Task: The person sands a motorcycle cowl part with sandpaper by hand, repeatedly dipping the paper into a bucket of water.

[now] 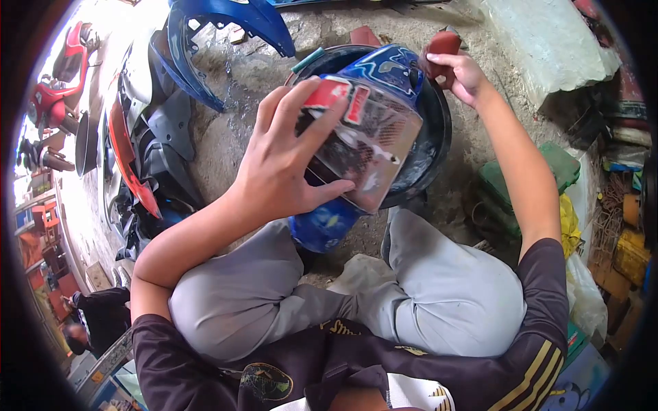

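Observation:
My left hand (284, 161) grips a blue painted motorcycle panel (384, 68), its fingers and thumb spread over a clear, scuffed, box-like section (373, 151) with red stickers. The panel is tilted over a round black basin (442, 140) with wet, whitish residue inside. At the basin's upper right, my right hand (462, 75) pinches a reddish-brown piece (445, 44), perhaps folded sandpaper, apart from the panel. Part of the panel's lower end shows below the left hand, near my knees.
Another blue panel (267, 24) lies on the wet concrete floor (240, 130) ahead. Red and dark panels (164, 130) are piled at left. A pale stone block (548, 48) and a green case (558, 168) are at right. A person in dark clothes (103, 315) is at lower left.

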